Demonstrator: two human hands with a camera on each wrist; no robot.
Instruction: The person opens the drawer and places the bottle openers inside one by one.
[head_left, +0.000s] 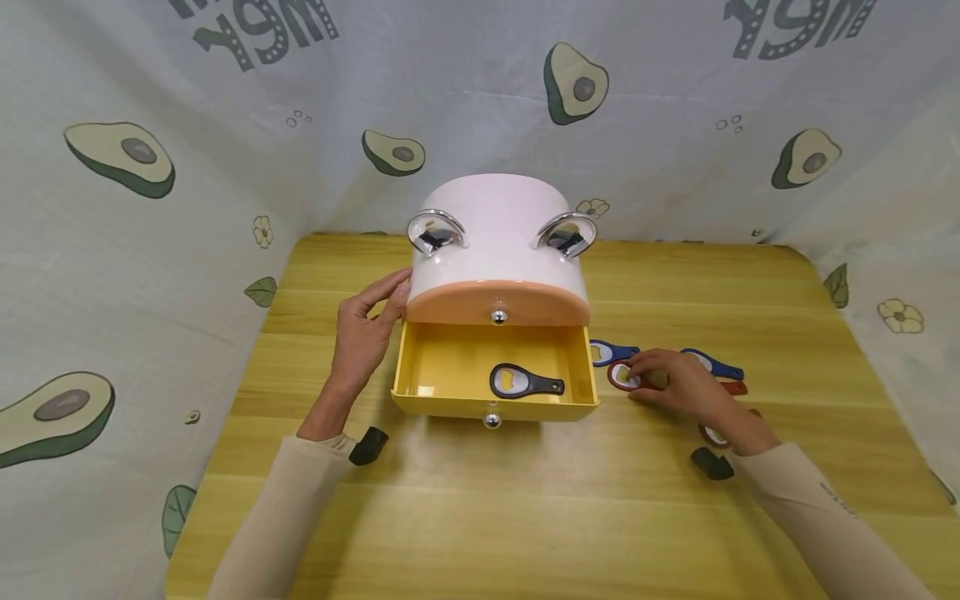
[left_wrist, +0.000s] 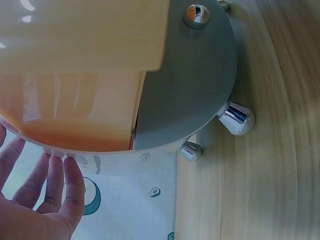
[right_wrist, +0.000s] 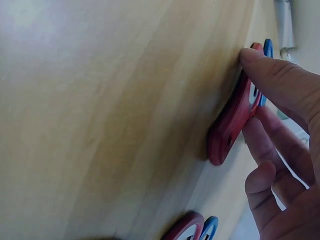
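A white rounded cabinet (head_left: 495,200) stands on chrome feet, its yellow lower drawer (head_left: 427,358) pulled out and its orange upper drawer (head_left: 465,304) closed. In the yellow drawer lies a black bottle opener (head_left: 536,384). My left hand (head_left: 362,337) touches the cabinet's left side with extended fingers (left_wrist: 74,192). To the right of the drawer, my right hand (head_left: 678,383) pinches a red bottle opener (right_wrist: 227,127) between thumb and fingers, low over the table. Right beside it is a blue bottle opener (head_left: 621,352).
Behind and right of my right hand lie another blue bottle opener (head_left: 723,368) and a red one (head_left: 735,388). Another red-rimmed opener (head_left: 711,436) is partly under my right wrist. Avocado-print cloth (head_left: 480,92) hangs behind the wooden table (head_left: 525,517).
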